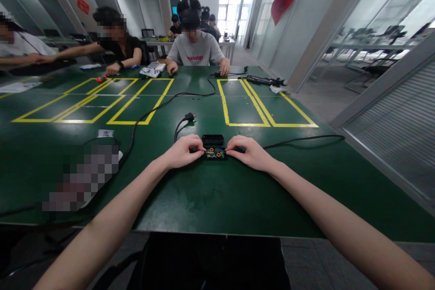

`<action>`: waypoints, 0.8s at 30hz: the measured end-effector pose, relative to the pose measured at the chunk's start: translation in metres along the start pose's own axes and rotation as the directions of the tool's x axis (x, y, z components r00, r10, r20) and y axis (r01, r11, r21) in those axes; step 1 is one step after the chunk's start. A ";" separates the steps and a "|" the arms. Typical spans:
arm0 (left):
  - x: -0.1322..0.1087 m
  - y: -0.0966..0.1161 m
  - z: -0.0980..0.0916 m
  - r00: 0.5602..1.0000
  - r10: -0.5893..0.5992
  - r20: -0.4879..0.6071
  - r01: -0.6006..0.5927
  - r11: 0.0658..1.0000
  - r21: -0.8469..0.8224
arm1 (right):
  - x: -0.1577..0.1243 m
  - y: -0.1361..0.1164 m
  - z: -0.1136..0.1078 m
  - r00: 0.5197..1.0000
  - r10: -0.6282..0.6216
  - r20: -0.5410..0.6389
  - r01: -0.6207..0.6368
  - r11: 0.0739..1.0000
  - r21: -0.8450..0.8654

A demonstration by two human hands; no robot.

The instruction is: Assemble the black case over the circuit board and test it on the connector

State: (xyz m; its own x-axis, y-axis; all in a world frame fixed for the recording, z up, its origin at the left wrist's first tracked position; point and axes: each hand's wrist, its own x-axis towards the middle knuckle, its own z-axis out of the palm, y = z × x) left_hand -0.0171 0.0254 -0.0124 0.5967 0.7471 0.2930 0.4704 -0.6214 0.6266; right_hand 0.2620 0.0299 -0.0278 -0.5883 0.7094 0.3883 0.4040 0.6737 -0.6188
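- Hands meet in the middle of the green table (217,204), one at each end of a small black device (215,154), which lies open-side up with its circuit parts showing.
- Left forearm sweeps in from the near left, long and straight; the left hand (186,151) tips inward, knuckles up, fingers curled.
- Thumb and fingertips of that hand draw together in a tight pinch at the device's left end; whether they have rim, board or wire, I cannot tell.
- Right forearm slants in from the near right, almost a mirror image, with the right hand (250,152) angled left and its back upward.
- Its thumb and index finger close narrowly on the device's right end, the other fingers folded; again, the exact part pinched is too small to make out.
- Just beyond the device sits a black shell (212,139), hollow side showing, between the two hands.
- Farther left of that, a black plug (189,118) rests on the tabletop, its lead curving down behind the left hand.
- Over to the right, a black cable (306,139) runs out from beside the right hand.
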 end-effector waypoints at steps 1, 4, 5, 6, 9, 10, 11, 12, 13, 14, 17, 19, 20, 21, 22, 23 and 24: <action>0.000 0.000 -0.001 1.000 -0.005 0.010 0.005 1.000 -0.006 | 0.000 0.000 0.000 1.000 0.002 0.003 -0.002 1.000 0.011; 0.001 0.002 -0.001 0.999 -0.030 0.026 0.030 0.999 -0.013 | 0.001 -0.001 0.000 1.000 -0.005 0.011 0.004 0.999 0.034; 0.001 0.002 -0.001 0.999 -0.036 0.022 0.036 0.999 -0.013 | 0.001 -0.001 0.001 1.000 -0.010 0.012 0.009 0.999 0.036; 0.001 0.002 0.000 0.999 -0.037 0.014 0.037 0.999 -0.015 | 0.001 -0.002 0.001 1.000 -0.014 0.010 0.014 0.999 0.039; 0.001 0.002 0.004 0.999 -0.041 -0.036 0.040 0.998 -0.039 | 0.002 0.000 0.004 0.999 -0.011 -0.053 0.012 1.000 0.025; 0.001 0.001 0.006 0.996 -0.058 -0.065 0.055 0.998 -0.042 | 0.003 0.001 0.006 0.995 0.002 -0.099 -0.002 1.000 0.006; 0.002 0.000 0.007 0.991 -0.086 -0.102 0.082 0.996 -0.035 | 0.004 0.003 0.007 0.989 0.018 -0.148 -0.022 1.000 -0.021; 0.003 -0.001 0.009 0.982 -0.122 -0.146 0.121 0.993 -0.015 | 0.005 0.006 0.009 0.981 0.034 -0.192 -0.045 0.997 -0.055; 0.004 -0.003 0.011 0.968 -0.161 -0.194 0.167 0.986 0.017 | 0.006 0.009 0.011 0.974 0.047 -0.221 -0.069 0.993 -0.092; 0.005 -0.005 0.012 0.953 -0.192 -0.234 0.210 0.976 0.058 | 0.007 0.012 0.013 0.971 0.058 -0.231 -0.089 0.988 -0.128; 0.008 -0.010 0.015 0.933 -0.231 -0.275 0.278 0.950 0.144 | 0.009 0.019 0.017 0.976 0.075 -0.203 -0.111 0.978 -0.177; 0.008 -0.011 0.016 0.935 -0.240 -0.262 0.280 0.951 0.128 | 0.009 0.020 0.017 0.978 0.105 -0.180 -0.128 0.984 -0.126; 0.008 -0.011 0.017 0.935 -0.248 -0.254 0.279 0.956 0.091 | 0.008 0.020 0.016 0.976 0.132 -0.172 -0.147 0.986 -0.079; 0.008 -0.010 0.017 0.934 -0.259 -0.247 0.277 0.960 0.038 | 0.008 0.020 0.014 0.973 0.165 -0.163 -0.171 0.985 -0.026; 0.008 -0.009 0.017 0.932 -0.271 -0.243 0.274 0.962 -0.022 | 0.008 0.019 0.013 0.968 0.198 -0.155 -0.196 0.980 0.028; 0.007 -0.008 0.018 0.929 -0.282 -0.241 0.270 0.959 -0.082 | 0.007 0.018 0.012 0.962 0.228 -0.151 -0.218 0.973 0.076; 0.007 -0.007 0.018 0.926 -0.292 -0.240 0.267 0.954 -0.133 | 0.007 0.017 0.011 0.956 0.250 -0.152 -0.233 0.965 0.119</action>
State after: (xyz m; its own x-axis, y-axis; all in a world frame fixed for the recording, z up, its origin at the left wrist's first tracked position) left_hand -0.0048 0.0310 -0.0275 0.2585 0.9300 0.2614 0.5219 -0.3622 0.7723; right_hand 0.2567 0.0444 -0.0433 -0.3550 0.8782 0.3205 0.4440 0.4600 -0.7689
